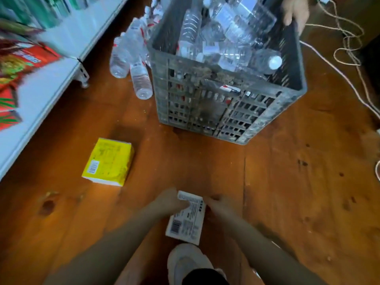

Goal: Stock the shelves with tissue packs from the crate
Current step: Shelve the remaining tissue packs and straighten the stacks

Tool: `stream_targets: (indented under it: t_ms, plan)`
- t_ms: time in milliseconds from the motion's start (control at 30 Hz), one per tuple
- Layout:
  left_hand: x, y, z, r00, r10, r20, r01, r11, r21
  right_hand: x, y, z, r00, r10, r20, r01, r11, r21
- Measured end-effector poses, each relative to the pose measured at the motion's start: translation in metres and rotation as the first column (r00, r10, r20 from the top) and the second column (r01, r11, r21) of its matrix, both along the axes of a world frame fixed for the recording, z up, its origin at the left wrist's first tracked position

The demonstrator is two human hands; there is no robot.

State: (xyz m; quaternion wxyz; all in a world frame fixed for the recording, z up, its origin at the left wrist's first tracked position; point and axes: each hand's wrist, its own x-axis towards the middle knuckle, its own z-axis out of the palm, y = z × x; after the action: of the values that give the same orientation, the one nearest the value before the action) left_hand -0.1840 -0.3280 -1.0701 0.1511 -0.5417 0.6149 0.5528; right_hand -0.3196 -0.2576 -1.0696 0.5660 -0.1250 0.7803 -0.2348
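A white tissue pack (186, 222) with a barcode and printed text lies low over the wooden floor near my shoe. My left hand (168, 201) grips its far left corner and my right hand (219, 204) grips its far right edge. A yellow tissue pack (109, 161) lies flat on the floor to the left, apart from both hands. The grey plastic crate (226, 112) stands farther ahead, tilted, filled with clear water bottles (230, 38). White shelves (41, 91) run along the left side.
Another person's hand (295, 12) holds the crate's far right rim. Several water bottles (133, 58) lie on the floor between crate and shelf. Red snack bags (20, 62) sit on the shelves. White cables (347, 50) snake over the floor at the right.
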Motion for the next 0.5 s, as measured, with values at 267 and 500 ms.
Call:
stream_targets:
  t_ms: [267,500]
  plan:
    - [0.037,-0.025,0.056,0.834,0.531,-0.15,-0.547,0.831,-0.103,0.051,-0.045,0.037,0.966,0.223,-0.135,-0.259,0.871,-0.417]
    - [0.125,-0.041,0.119,0.305,0.877,-0.371,-0.948,0.318,-0.025,0.142,-0.089,0.104,0.867,0.47,-0.166,-0.43,0.537,-0.725]
